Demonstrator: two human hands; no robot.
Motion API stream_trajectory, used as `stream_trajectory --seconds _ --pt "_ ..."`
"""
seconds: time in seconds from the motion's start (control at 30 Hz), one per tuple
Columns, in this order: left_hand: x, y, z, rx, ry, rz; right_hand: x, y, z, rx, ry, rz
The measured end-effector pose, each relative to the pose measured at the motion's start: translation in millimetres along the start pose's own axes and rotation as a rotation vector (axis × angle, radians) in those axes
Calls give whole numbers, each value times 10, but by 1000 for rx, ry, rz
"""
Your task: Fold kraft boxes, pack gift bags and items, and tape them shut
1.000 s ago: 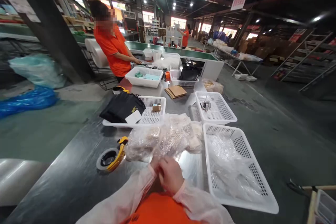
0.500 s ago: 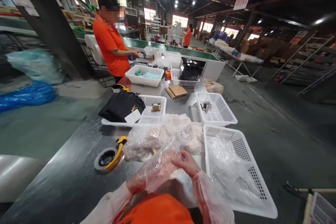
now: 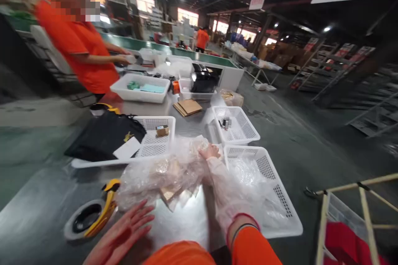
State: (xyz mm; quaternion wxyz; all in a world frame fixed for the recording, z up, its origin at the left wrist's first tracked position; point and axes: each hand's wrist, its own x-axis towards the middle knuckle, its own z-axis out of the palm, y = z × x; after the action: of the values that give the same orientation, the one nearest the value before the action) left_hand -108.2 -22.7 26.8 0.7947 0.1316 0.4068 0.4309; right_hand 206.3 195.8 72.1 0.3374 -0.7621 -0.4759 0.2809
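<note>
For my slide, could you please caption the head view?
Right hand on plastic-wrapped packages, left hand open beside tape dispenser.

So on the tabletop [image 3: 183,221], the bubble-wrapped packs [image 3: 149,178] are piled in the middle, tape dispenser [image 3: 108,203] off to their front left. Right of the pile there's the near-right basket [image 3: 294,221] with plastic wrap [image 3: 248,178] in it, and the back-right basket [image 3: 236,132] just behind. Behind the pile, to the left, is the left basket [image 3: 155,149]: drawstring bag [image 3: 105,136] at its left end, small box [image 3: 162,131] at the right. Cardboard pieces [image 3: 190,107] lie farther back, conveyor belt [image 3: 217,60] behind those.
</note>
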Motion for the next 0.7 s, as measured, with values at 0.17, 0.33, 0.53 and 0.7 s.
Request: stream_trajectory --seconds 0.17,0.33,0.53,0.7 --pt "120 -67 34 202 12 -107 -70 416 -202 -227 193 -47" --pt "261 38 124 302 80 -12 12 1144 -1069 -374 344 153" --pt "745 419 533 518 -53 143 82 1418 -1480 -361 254 95" --pt "1779 1299 730 952 342 465 155 1321 -1766 -181 418 129"
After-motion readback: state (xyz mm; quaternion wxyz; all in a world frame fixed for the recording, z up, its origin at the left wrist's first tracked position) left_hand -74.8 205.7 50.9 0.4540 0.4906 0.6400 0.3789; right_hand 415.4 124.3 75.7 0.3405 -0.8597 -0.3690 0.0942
